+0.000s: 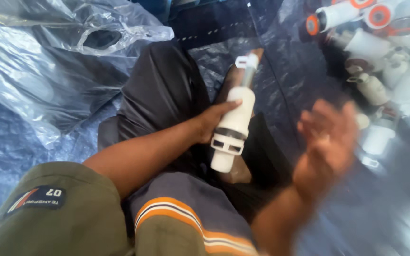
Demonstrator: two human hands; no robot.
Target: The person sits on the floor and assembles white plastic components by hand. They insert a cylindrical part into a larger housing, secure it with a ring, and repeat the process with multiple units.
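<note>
Head view: white plastic valve (233, 124) upright over the lap.
Left hand (213, 121): fingers wrapped around its barrel.
Right hand (327, 142): blurred, fingers spread, holding nothing.
Handling: probably light, stiff, smooth; grip the wide barrel.
Nearby: pile of similar parts (380, 52).

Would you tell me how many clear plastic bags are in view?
1. The clear plastic bag lies crumpled at upper left on the blue tarp, beside the person's knee. More may lie outside the frame.

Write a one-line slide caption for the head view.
Left hand grips a white plastic valve part over the lap; blurred right hand hovers open near a pile of similar parts.
</note>
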